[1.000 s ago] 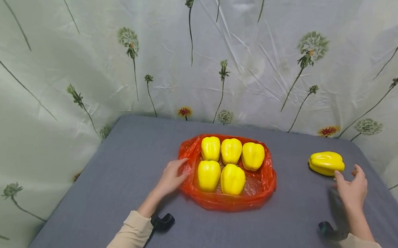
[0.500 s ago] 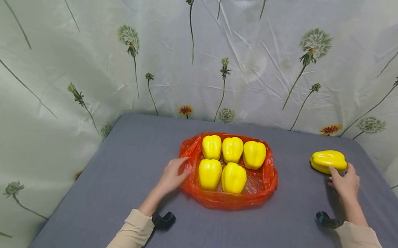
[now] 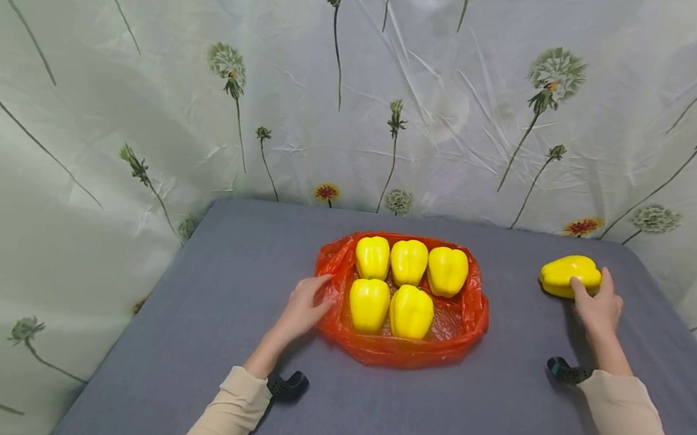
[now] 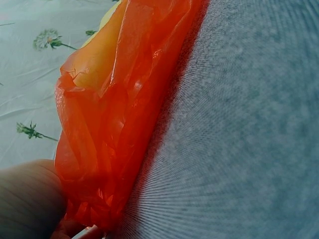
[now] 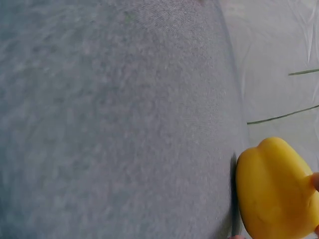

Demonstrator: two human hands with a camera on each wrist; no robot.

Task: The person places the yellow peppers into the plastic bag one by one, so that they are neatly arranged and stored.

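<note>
A yellow bell pepper lies on its side at the table's right, tilted a little. My right hand grips its near right end, thumb in front; only fingertips show beside the pepper in the right wrist view. Left of centre, a red plastic bag stands with its mouth rolled wide. Several yellow bell peppers stand upright inside it in two rows. My left hand holds the bag's left rim. In the left wrist view the thumb lies against the gathered plastic; the other fingers are mostly hidden.
A grey cloth covers the table. Behind it and along the left hangs a pale curtain printed with dandelions. Black straps with a camera sit on both wrists. Bare cloth shows between the bag and the right-hand pepper.
My right hand has moved left and forward onto the lone pepper and taken hold of it; the pepper has shifted and turned slightly. My left hand and the bag have stayed put.
</note>
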